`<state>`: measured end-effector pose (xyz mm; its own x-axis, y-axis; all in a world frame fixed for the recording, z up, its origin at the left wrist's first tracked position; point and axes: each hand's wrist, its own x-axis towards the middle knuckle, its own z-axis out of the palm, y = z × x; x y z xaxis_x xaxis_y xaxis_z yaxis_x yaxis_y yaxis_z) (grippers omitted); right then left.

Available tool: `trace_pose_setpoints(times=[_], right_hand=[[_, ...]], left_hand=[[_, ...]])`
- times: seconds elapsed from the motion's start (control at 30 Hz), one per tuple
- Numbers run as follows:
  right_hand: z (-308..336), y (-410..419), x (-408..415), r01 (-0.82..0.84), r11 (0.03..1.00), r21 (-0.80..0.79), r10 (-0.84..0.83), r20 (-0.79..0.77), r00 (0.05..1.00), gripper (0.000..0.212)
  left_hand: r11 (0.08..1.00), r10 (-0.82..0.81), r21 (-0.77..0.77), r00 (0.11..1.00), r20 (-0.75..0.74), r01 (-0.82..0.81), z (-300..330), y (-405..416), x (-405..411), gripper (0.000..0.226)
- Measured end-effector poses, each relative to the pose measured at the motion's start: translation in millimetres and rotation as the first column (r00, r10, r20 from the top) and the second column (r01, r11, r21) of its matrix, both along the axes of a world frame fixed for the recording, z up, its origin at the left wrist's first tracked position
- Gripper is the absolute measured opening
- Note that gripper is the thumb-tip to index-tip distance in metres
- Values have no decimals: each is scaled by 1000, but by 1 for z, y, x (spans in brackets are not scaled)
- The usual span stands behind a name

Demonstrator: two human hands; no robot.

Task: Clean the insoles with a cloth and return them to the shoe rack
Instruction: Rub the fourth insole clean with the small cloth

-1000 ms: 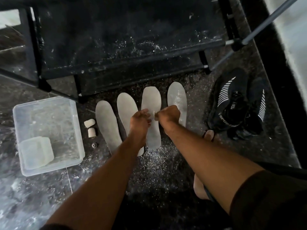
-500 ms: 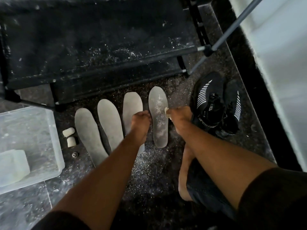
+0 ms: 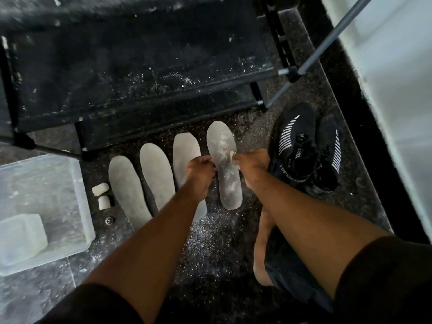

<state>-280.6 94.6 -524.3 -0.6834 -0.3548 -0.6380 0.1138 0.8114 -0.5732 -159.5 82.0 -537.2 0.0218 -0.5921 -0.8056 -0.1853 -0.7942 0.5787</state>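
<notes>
**Wiping the fourth insole on the floor**

At far left a clear plastic storage box (image 3: 70, 202) sits on the dark speckled stone floor (image 3: 210, 249), with a pale translucent block (image 3: 21, 237) inside it. Just beside the box lie two small white foam cylinders (image 3: 101, 194) and a tiny round metal piece (image 3: 109, 220). Next comes a row of four flat grey insoles, toes pointing at the black fabric shoe rack (image 3: 140, 66) behind them: the first insole (image 3: 127, 190), the second insole (image 3: 156, 174), the third insole (image 3: 185, 148), and the dusty fourth insole (image 3: 222, 174), which carries white powder streaks.

The left hand (image 3: 199, 170) lies over the third insole, its curled fingers pinching the left edge of the fourth one to steady it. The right hand (image 3: 251, 163) is closed round a small cream cloth (image 3: 232, 156), pressing it on the fourth insole's right edge near the middle. Further right stands a pair of black knit trainers with white stripes (image 3: 304, 148).

To do this well, I would keep the left hand pinning the insole so it cannot slide, then draw the cloth in long strokes from toe to heel, pushing powder off the end rather than onto the neighbouring insole. All four insoles lie on the floor, none on the rack yet.
</notes>
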Motion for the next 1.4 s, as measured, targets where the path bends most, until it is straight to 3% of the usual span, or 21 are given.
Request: trace_pose_setpoints(times=[0.2,0.43,0.63,0.87,1.07,1.17,1.3,1.4], right_hand=[[46,-1,4,40,998,-48,-39,23,999,23],[136,2,17,-63,997,-46,69,124,990,22],[213,19,30,-93,984,-150,115,145,983,25],[303,32,53,-88,941,-327,148,164,975,21],[365,43,75,-44,893,-448,182,270,945,24],[386,51,86,-25,863,-504,197,292,936,25],[402,62,103,-33,822,-569,228,276,934,19],[403,74,114,-116,789,-603,279,184,942,20]], left_hand=[[999,-19,-49,999,-30,18,41,-3,6,22],[995,51,-80,996,-76,-57,131,2,28,18],[995,63,-70,987,-148,-74,198,21,47,34],[973,110,-169,959,-260,-158,298,43,77,20],[952,60,-253,917,-395,-171,356,69,109,26],[955,14,-249,862,-506,-162,371,84,124,43],[968,65,-125,700,-711,-216,381,104,138,59],[961,106,-94,662,-742,-259,374,112,144,63]])
